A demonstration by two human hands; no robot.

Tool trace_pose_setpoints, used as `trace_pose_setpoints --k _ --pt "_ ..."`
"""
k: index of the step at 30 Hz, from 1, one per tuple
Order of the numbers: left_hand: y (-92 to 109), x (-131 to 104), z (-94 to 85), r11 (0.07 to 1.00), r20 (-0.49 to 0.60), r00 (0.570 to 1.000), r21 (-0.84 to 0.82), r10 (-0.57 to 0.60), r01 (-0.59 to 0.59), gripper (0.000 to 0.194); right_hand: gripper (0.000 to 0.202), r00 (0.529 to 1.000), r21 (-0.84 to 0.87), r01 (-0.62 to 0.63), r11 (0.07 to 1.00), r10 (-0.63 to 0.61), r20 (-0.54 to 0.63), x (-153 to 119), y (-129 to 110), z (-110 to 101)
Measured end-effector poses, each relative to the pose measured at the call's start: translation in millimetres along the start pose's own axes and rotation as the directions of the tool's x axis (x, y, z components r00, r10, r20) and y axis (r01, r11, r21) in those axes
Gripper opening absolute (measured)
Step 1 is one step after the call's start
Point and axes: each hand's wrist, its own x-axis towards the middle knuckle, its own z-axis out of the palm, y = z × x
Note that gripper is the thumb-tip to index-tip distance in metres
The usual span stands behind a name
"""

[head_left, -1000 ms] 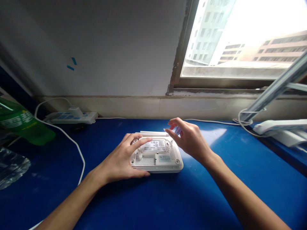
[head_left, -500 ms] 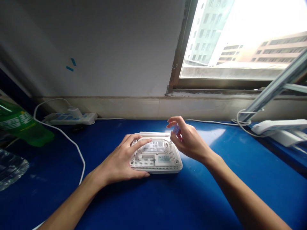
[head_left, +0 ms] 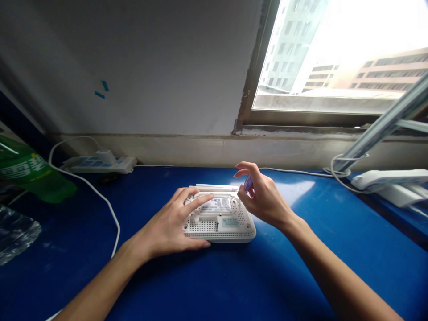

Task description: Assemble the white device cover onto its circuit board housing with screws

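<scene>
A white router (head_left: 230,223) lies underside up on the blue table, its label, vent holes and round corner recesses showing. My left hand (head_left: 170,218) grips its left side, thumb along the near edge and fingers over the top. At the far right corner, my right hand (head_left: 262,191) pinches a screwdriver (head_left: 248,183) by its translucent purple handle. The handle is partly covered by the fingers, and the tip is hidden. White antennas (head_left: 216,187) lie folded along the router's far edge.
A power strip (head_left: 103,164) with a plug and white cable (head_left: 100,196) lies at the back left, near a green bottle (head_left: 30,174) and a clear plastic bottle (head_left: 16,234). Another power strip (head_left: 391,178) and a metal post (head_left: 377,127) are on the right.
The purple handle has turned and leans differently between my right fingers. My left hand still holds the router. The whole view has shifted slightly.
</scene>
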Motion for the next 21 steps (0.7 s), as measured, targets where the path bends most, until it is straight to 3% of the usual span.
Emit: trace_pose_setpoints --k 6,8,12,14,21 --pt "0.2 0.1 0.2 1.000 -0.004 1.000 -0.010 0.005 -0.005 0.101 0.012 0.997 -0.056 0.049 0.997 -0.053 -0.056 0.6 3.1 -1.0" --pt "0.3 0.2 0.4 1.000 -0.002 1.000 -0.006 0.011 -0.011 0.100 0.017 0.998 -0.030 0.064 0.997 -0.065 -0.025 0.8 2.2 -2.2" --pt "1.0 -0.1 -0.3 1.000 -0.002 1.000 -0.004 0.006 -0.006 0.100 0.057 0.996 0.023 0.069 0.997 -0.070 0.054 1.6 -2.2 -5.4" --pt "1.7 -0.3 -1.0 1.000 -0.005 1.000 -0.005 0.007 -0.007 0.100 0.066 0.995 0.034 0.062 0.998 -0.064 0.080 1.8 -3.4 -6.5" --pt "4.4 -0.5 -3.3 1.000 0.007 1.000 -0.020 -0.005 0.005 0.099 0.029 0.998 -0.050 0.061 0.997 -0.062 -0.028 0.9 3.7 -4.3"
